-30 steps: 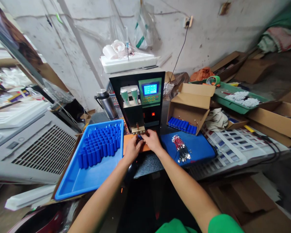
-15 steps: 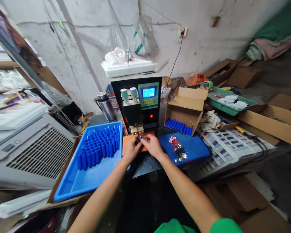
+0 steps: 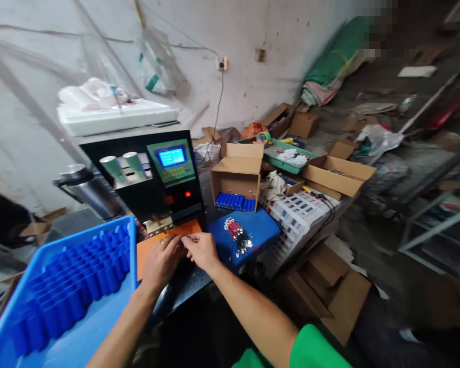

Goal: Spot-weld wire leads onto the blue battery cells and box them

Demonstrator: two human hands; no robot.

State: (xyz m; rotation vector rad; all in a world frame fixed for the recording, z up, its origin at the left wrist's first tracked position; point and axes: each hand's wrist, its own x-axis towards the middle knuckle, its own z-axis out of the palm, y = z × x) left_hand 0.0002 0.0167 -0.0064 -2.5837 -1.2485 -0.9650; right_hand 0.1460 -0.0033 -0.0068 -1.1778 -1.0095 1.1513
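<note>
My left hand [image 3: 161,261] is closed around a small blue battery cell [image 3: 184,239], which the fingers mostly hide. My right hand [image 3: 204,251] pinches at the same cell from the right, fingertips touching the left hand's. Both are over the front right edge of an orange board [image 3: 145,255], just in front of the black spot welder [image 3: 140,197] with a lit blue screen. Right of my hands, a bundle of red and black wire leads [image 3: 237,236] lies on a blue pad [image 3: 219,225].
At the left, a blue tray [image 3: 132,245] holds rows of upright blue cells [image 3: 80,276]. An open cardboard box [image 3: 235,180] with more cells stands behind the pad. Farther right are a green tray [image 3: 283,164] and a white crate [image 3: 295,220]. A steel flask [image 3: 95,194] stands left of the welder.
The view has swung right, so the welder and blue tray sit farther left. My hands have come away from the welder's tips toward the board's right edge, still closed on the cell.
</note>
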